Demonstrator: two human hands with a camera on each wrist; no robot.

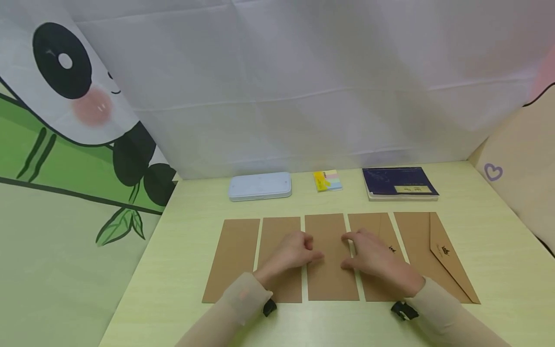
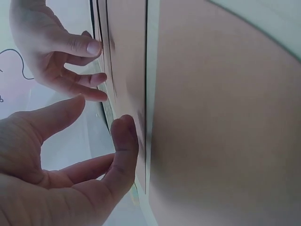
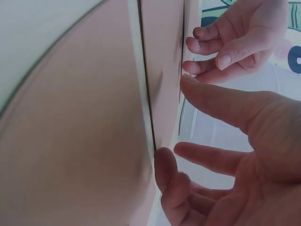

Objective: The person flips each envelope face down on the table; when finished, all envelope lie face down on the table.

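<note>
Several brown kraft envelopes lie side by side in a row on the table. My left hand (image 1: 295, 253) hovers over the second envelope from the left (image 1: 277, 229), its fingertips reaching towards the middle envelope (image 1: 331, 282). Over the gap between that middle envelope and the one to its right (image 1: 364, 221) is my right hand (image 1: 373, 253), thumb and fingers apart. Neither hand grips anything; both have loosely bent fingers, and whether any fingertip touches paper is hard to tell. The rightmost envelope (image 1: 412, 246) shows a flap with a small dark crown print. Farthest left lies a plain envelope (image 1: 234, 260).
Along the back of the pale table (image 1: 156, 299) lie a white flat case (image 1: 260, 185), a yellow-and-pastel pad of sticky notes (image 1: 328, 180) and a dark blue book (image 1: 399, 182). A white cloth (image 1: 303, 96) hangs behind them. Printed panels stand at both sides.
</note>
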